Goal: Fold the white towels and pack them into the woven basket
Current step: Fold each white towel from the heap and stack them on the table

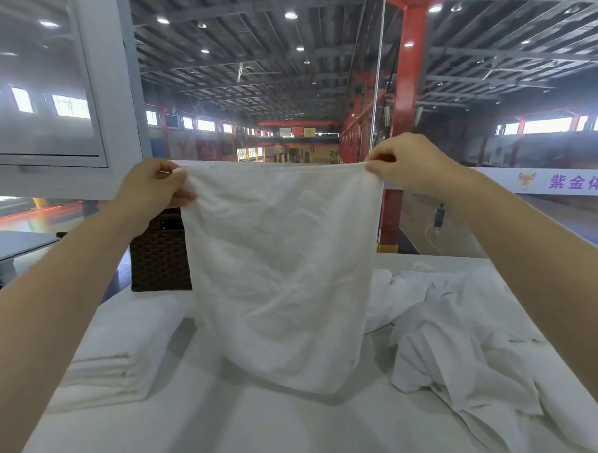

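2 hands point(152, 188) point(408, 165) (raised) at hanging towel's point(282, 271) top corners

Bright ceiling lamps point(290, 15), soft shadows, wide-angle bending at edges.

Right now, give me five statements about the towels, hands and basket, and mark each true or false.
1. Both the left hand and the right hand pinch the top edge of the raised towel. True.
2. The woven basket stands at the table's near right corner. False: it stands at the far left, partly behind the raised towel.
3. A folded stack lies on the left of the table. True.
4. The crumpled pile lies inside the basket. False: it lies on the table, to the right.
5. The raised towel lies flat on the table. False: it hangs from the hands.
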`<move>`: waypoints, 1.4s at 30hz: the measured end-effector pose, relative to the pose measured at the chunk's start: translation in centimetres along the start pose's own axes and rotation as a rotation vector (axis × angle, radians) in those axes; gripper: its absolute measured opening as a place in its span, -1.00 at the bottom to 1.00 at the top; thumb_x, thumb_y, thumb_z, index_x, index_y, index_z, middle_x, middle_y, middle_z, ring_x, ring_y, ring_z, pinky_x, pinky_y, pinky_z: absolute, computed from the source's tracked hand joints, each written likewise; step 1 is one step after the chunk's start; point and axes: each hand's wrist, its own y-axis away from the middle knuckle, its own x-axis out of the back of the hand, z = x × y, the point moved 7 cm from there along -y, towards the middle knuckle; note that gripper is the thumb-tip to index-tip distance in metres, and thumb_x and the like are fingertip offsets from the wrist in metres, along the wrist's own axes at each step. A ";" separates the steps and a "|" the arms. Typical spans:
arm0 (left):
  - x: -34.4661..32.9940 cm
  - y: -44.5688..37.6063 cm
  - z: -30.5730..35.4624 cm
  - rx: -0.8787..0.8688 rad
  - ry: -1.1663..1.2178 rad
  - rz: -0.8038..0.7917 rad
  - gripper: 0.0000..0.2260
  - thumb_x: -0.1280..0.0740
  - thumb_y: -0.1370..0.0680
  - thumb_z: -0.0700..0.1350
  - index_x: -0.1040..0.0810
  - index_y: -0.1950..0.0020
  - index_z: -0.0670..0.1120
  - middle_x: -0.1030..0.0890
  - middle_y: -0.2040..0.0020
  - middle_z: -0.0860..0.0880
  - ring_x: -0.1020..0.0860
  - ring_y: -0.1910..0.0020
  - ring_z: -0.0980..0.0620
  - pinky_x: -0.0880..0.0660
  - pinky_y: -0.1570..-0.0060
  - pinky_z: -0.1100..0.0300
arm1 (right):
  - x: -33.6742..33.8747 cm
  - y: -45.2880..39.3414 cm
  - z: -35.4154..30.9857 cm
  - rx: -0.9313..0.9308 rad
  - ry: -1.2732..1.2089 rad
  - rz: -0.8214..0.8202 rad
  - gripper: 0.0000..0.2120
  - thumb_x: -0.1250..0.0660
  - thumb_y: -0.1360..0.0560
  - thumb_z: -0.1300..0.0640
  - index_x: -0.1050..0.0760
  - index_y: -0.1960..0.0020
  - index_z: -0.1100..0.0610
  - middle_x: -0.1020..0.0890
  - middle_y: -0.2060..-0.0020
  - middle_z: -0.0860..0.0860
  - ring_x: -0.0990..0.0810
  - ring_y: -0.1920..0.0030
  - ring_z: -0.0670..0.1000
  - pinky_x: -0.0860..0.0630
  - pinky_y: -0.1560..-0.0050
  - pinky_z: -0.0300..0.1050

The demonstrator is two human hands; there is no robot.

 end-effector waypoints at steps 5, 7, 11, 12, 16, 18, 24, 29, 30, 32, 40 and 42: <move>-2.0 -1.2 -3.5 0.152 0.110 -0.047 -0.93 -0.30 -0.61 -0.18 -0.50 -0.06 -0.15 -0.57 -0.19 -0.17 -0.64 -0.05 -0.06 -0.58 -0.06 0.14 | -3.3 -0.9 1.4 -0.210 -0.258 -0.138 -0.87 -0.20 -0.65 0.11 -0.51 -0.06 0.11 -0.70 0.16 0.07 -0.71 0.29 -0.06 -0.63 0.20 -0.19; -1.8 -1.5 -3.3 0.088 0.047 0.073 -0.83 -0.32 -0.59 -0.13 -0.51 -0.14 -0.17 -0.59 -0.14 -0.11 -0.61 -0.07 -0.03 -0.57 -0.12 0.08 | -3.6 -1.6 1.5 -0.226 -0.306 -0.048 -0.87 -0.19 -0.65 0.12 -0.50 -0.05 0.12 -0.68 0.05 0.05 -0.70 0.18 -0.08 -0.64 0.12 -0.18; -1.0 -0.7 -0.7 -0.095 -0.033 0.267 -0.81 -0.27 -0.60 -0.03 -0.46 -0.14 -0.10 -0.56 -0.04 -0.04 -0.57 -0.07 -0.04 -0.56 -0.10 0.06 | -2.4 -2.0 1.0 -0.147 -0.197 0.163 -0.87 -0.16 -0.65 0.10 -0.46 -0.05 0.09 -0.61 0.06 0.01 -0.51 0.21 -0.11 -0.41 0.28 -0.24; -0.8 -0.5 -0.2 -0.122 -0.026 0.282 -0.84 -0.27 -0.60 -0.03 -0.45 -0.12 -0.08 -0.55 -0.06 -0.05 -0.57 -0.08 -0.04 -0.55 -0.11 0.06 | -2.1 -1.9 1.0 -0.134 -0.203 0.187 -0.88 -0.16 -0.64 0.10 -0.46 -0.05 0.08 -0.59 0.06 0.00 -0.48 0.22 -0.12 -0.37 0.29 -0.26; -0.4 -0.1 0.4 -0.184 0.020 0.253 -0.88 -0.24 -0.63 -0.06 -0.42 -0.12 -0.06 -0.57 -0.10 -0.10 -0.61 -0.02 0.01 -0.57 -0.09 0.13 | -1.0 -1.3 0.8 -0.096 -0.320 0.266 -0.89 -0.18 -0.62 0.12 -0.48 -0.01 0.08 -0.63 0.08 0.02 -0.62 0.08 -0.03 -0.56 0.08 -0.15; -0.3 0.0 0.6 -0.199 -0.003 0.243 -0.86 -0.21 -0.64 -0.05 -0.43 -0.14 -0.07 -0.58 -0.03 -0.08 -0.62 0.06 0.03 -0.58 -0.04 0.15 | -0.3 -1.4 0.6 -0.086 -0.370 0.287 -0.89 -0.17 -0.63 0.14 -0.47 0.00 0.08 -0.64 0.09 0.04 -0.66 0.10 -0.05 -0.60 -0.01 -0.09; 0.4 -0.8 0.8 -0.140 -0.016 0.207 -0.85 -0.22 -0.59 -0.02 -0.46 -0.09 -0.07 -0.58 0.19 -0.04 -0.58 0.17 -0.03 -0.61 0.00 -0.03 | 0.7 -1.4 -0.3 -0.081 -0.340 0.238 -0.87 -0.18 -0.63 0.14 -0.51 -0.02 0.10 -0.66 0.13 0.03 -0.68 0.16 -0.05 -0.64 0.05 -0.09; -0.1 -1.1 0.8 -0.128 0.014 0.111 -0.96 -0.23 -0.63 -0.13 -0.45 0.00 -0.06 -0.62 0.11 -0.12 -0.65 0.14 -0.06 -0.62 -0.03 0.01 | -0.5 -1.5 -0.7 -0.106 -0.342 0.092 -0.85 -0.17 -0.63 0.18 -0.52 -0.02 0.13 -0.67 0.16 0.05 -0.69 0.21 -0.08 -0.57 0.30 -0.31; -0.5 -1.0 0.4 -0.093 0.016 0.056 -0.97 -0.24 -0.63 -0.15 -0.45 -0.01 -0.08 -0.62 0.07 -0.17 -0.65 0.15 -0.04 -0.62 -0.03 0.03 | -0.9 -1.3 -0.7 -0.114 -0.345 0.040 -0.85 -0.18 -0.64 0.18 -0.52 -0.03 0.14 -0.67 0.16 0.06 -0.69 0.24 -0.10 -0.56 0.33 -0.33; -0.7 -0.9 -0.7 -0.034 -0.001 -0.005 -0.94 -0.26 -0.63 -0.17 -0.44 -0.08 -0.13 -0.63 0.06 -0.20 -0.66 0.16 -0.03 -0.62 -0.05 0.03 | -1.5 -1.3 -0.6 -0.089 -0.292 0.015 -0.85 -0.19 -0.64 0.17 -0.53 -0.03 0.13 -0.68 0.14 0.04 -0.68 0.25 -0.14 -0.59 0.23 -0.32; -0.3 -0.9 -0.2 -0.131 -0.146 0.032 -0.85 -0.26 -0.62 -0.10 -0.42 -0.09 -0.16 -0.61 -0.08 -0.20 -0.67 0.04 -0.07 -0.61 -0.05 -0.02 | -2.7 -1.5 -2.3 0.033 -0.126 0.068 -0.85 -0.19 -0.63 0.13 -0.53 -0.05 0.10 -0.65 0.06 0.02 -0.64 0.06 0.02 -0.58 -0.02 -0.05; 0.0 -1.1 0.0 -0.163 -0.197 0.101 -0.87 -0.25 -0.62 -0.10 -0.41 -0.08 -0.14 -0.60 -0.02 -0.15 -0.66 0.07 0.01 -0.62 -0.03 0.02 | -2.5 -1.5 -2.2 0.035 -0.178 0.131 -0.85 -0.19 -0.62 0.14 -0.54 -0.05 0.10 -0.65 0.09 0.00 -0.64 0.08 -0.01 -0.60 -0.04 -0.01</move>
